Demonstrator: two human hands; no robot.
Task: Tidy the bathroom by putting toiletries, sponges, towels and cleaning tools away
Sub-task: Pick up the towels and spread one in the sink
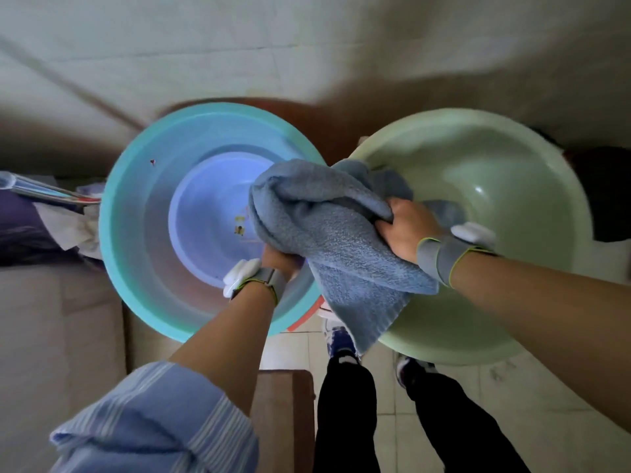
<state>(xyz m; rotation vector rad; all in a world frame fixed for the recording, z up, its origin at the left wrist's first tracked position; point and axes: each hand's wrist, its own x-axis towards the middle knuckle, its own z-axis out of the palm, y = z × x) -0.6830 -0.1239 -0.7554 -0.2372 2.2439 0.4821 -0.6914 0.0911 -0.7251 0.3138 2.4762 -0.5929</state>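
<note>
A blue-grey terry towel [327, 233] hangs bunched between two basins, held by both hands. My left hand [280, 259] grips its lower left part from underneath, over the turquoise basin [136, 172]. My right hand [401, 227] clutches the towel's upper right folds above the rim of the pale green basin [532, 186]. A smaller lavender basin [205, 213] nests inside the turquoise one. One corner of the towel droops down toward the floor. Both wrists wear grey bands with white devices.
A brown ledge or stool [283, 404] stands below the turquoise basin. Cloth and paper clutter [68, 227] lies at the left with a striped rod-like thing [44, 191]. Tiled floor [512, 387] and my shoes [341, 343] show below. White tiled wall behind.
</note>
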